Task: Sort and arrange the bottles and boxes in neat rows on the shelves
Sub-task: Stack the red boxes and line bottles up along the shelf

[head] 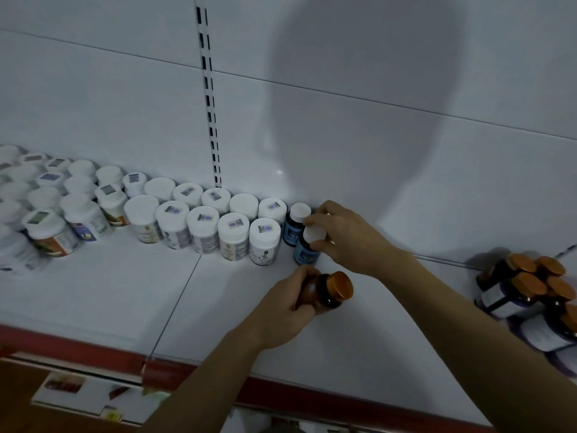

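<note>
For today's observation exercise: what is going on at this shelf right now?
A person is stocking a white shelf. The right hand grips the white cap of a blue-labelled bottle, standing it in front of a matching one beside rows of white jars. The left hand holds an amber bottle, tilted. More amber bottles wait at right.

Both bare forearms reached forward from the near edge. The left hand (282,303) was curled closed around a bottle (327,292); the right hand (342,237), farther away, pinched a white cap (313,234) with its fingers (318,245).
</note>
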